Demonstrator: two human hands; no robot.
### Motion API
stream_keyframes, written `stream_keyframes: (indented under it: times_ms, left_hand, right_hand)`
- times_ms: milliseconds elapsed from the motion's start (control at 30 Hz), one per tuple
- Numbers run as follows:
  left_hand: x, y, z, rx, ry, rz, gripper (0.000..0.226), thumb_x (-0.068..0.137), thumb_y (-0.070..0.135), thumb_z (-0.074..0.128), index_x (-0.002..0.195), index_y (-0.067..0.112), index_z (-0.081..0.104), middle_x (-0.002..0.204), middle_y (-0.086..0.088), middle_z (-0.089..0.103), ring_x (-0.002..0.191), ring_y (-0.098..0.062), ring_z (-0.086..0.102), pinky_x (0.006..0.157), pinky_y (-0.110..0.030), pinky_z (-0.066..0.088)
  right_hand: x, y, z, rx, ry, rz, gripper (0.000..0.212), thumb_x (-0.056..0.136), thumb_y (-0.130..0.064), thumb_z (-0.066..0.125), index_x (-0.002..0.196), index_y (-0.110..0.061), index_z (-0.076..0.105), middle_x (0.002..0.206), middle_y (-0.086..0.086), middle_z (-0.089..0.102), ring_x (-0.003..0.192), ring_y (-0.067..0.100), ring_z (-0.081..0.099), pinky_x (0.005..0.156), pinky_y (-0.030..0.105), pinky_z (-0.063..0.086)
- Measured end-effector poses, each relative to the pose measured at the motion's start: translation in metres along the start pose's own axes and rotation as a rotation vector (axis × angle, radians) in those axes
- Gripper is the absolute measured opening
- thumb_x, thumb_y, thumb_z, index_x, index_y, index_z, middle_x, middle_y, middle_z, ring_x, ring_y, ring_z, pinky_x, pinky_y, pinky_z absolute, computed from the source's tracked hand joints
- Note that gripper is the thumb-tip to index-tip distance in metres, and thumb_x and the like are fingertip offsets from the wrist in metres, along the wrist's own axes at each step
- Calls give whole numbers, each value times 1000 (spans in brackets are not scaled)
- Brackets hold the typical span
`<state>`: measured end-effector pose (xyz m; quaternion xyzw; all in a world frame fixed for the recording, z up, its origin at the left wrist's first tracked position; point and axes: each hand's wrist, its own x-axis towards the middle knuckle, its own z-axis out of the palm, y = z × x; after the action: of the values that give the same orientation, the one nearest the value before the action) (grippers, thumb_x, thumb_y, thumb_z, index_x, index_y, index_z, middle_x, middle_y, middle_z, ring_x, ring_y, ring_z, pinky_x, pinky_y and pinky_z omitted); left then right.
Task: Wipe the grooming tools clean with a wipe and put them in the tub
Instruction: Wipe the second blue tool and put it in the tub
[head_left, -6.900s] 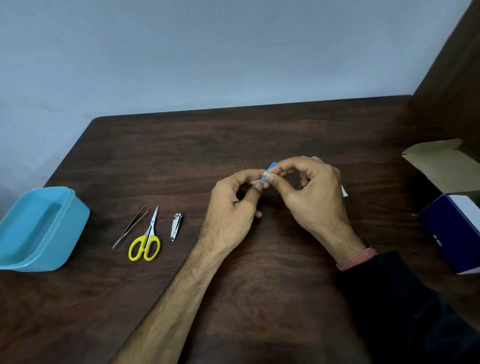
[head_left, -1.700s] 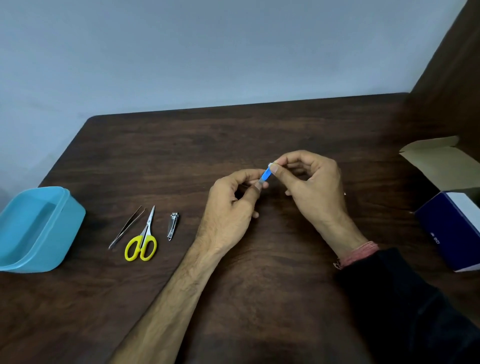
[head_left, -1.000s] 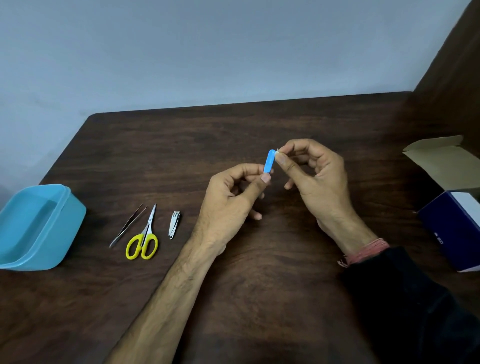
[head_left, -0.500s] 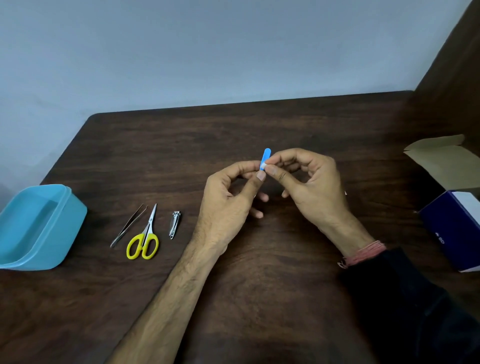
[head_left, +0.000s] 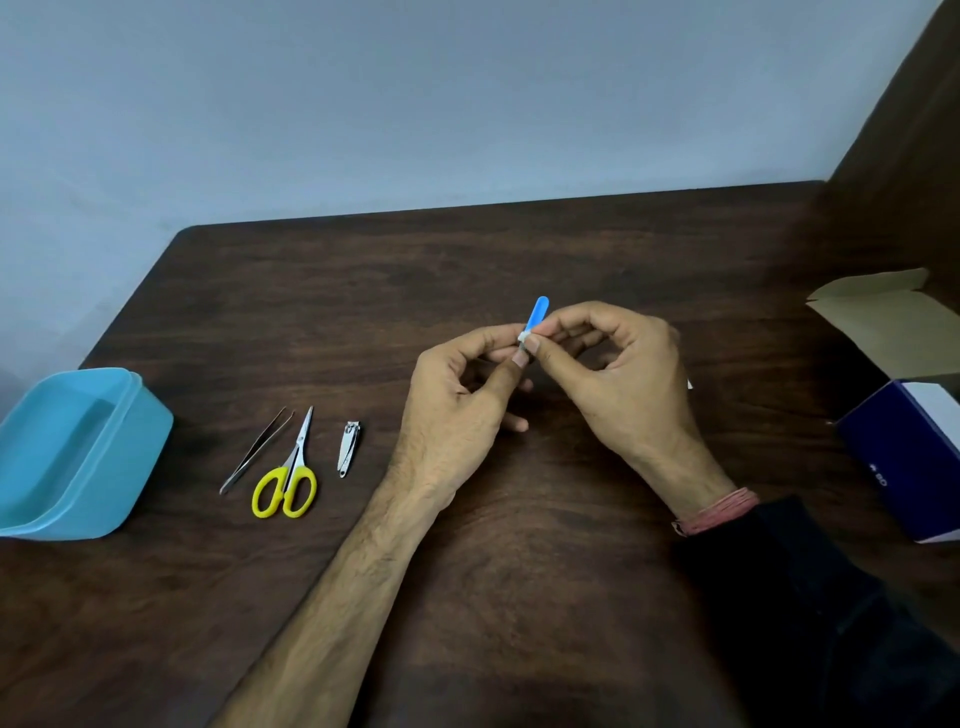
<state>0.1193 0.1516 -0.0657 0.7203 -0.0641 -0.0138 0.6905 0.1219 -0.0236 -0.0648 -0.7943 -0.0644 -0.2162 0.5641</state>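
A small blue tool (head_left: 537, 310) sticks up between my two hands above the middle of the table. My left hand (head_left: 457, 400) pinches its lower end between thumb and forefinger. My right hand (head_left: 618, 374) pinches a small white wipe (head_left: 523, 336) round the tool just above that. Most of the tool is hidden by my fingers. On the table to the left lie tweezers (head_left: 255, 451), yellow-handled scissors (head_left: 289, 477) and a metal nail clipper (head_left: 348, 449). The light blue tub (head_left: 124, 457) stands at the far left edge.
An open dark blue box (head_left: 914, 457) with a brown flap (head_left: 888, 322) stands at the right edge. A white scrap (head_left: 689, 384) shows behind my right hand. A wall rises behind the dark wooden table (head_left: 467, 571).
My right hand has slid the wipe along the blue tool, up and back down toward my left hand. More of the blue tip shows above my fingers now. The other tools have not moved.
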Motion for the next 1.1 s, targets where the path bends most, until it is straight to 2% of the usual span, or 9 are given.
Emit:
stream_keyframes:
  times_ms: [133,200,267,400,600,733,867,967,1100]
  left_hand:
    - [0,-3,0,37,4,-1,23,108,10,72,125,21,83,113,-1,81,88,-11,77,62,-31,64]
    - [1,-4,1,49,12,7,22,108,9,72,124,20,83,116,-4,79,88,-12,76,61,-30,64]
    - [1,-4,1,46,8,13,22,108,9,72,123,20,83,117,-6,79,88,-12,76,60,-30,64]
    - [2,-6,1,51,8,8,21,108,10,72,121,21,84,115,-7,79,86,-11,75,61,-30,64]
    - [3,-6,-1,33,5,-13,21,108,9,71,120,21,85,109,-4,79,85,-11,75,60,-32,63]
    - [3,-5,-1,36,6,-19,20,108,10,71,120,20,85,109,-5,79,85,-11,74,60,-32,63]
    - [3,-6,0,46,2,-24,21,108,9,71,119,21,85,108,-4,77,84,-10,75,60,-31,63]
    - [3,-5,0,43,3,-28,21,108,8,71,118,19,85,108,-6,76,83,-10,74,59,-30,62]
    - [2,-5,2,51,-3,-30,21,107,4,70,118,16,84,108,-13,74,81,-11,73,57,-28,61]
  right_hand:
    - [1,1,-1,-9,49,21,7,92,-18,89,94,-23,84,87,-14,81,79,10,75,65,26,60]
    - [1,1,-1,-21,4,24,7,91,-19,89,93,-24,84,87,-14,81,79,12,74,68,28,60]
    - [0,1,-1,-29,-22,23,8,90,-19,89,92,-24,84,85,-13,80,78,12,74,70,25,59]
    - [2,2,-3,-7,16,47,8,90,-19,90,90,-24,84,81,-16,78,72,9,70,60,21,54]
    - [2,2,-2,-23,21,52,8,90,-19,90,90,-23,84,81,-14,78,69,6,67,59,17,51]
    - [0,1,-3,-64,-41,36,7,90,-20,90,90,-24,85,82,-14,79,69,12,70,61,20,53]
    - [2,4,-3,-37,9,65,8,89,-19,91,88,-24,85,80,-15,78,66,5,65,61,18,50]
    - [1,3,-2,-44,-32,66,8,89,-20,91,88,-24,85,80,-13,79,63,12,64,59,23,52]
    - [4,9,-4,5,23,108,8,89,-21,91,86,-26,85,82,-17,79,60,5,57,57,28,49]
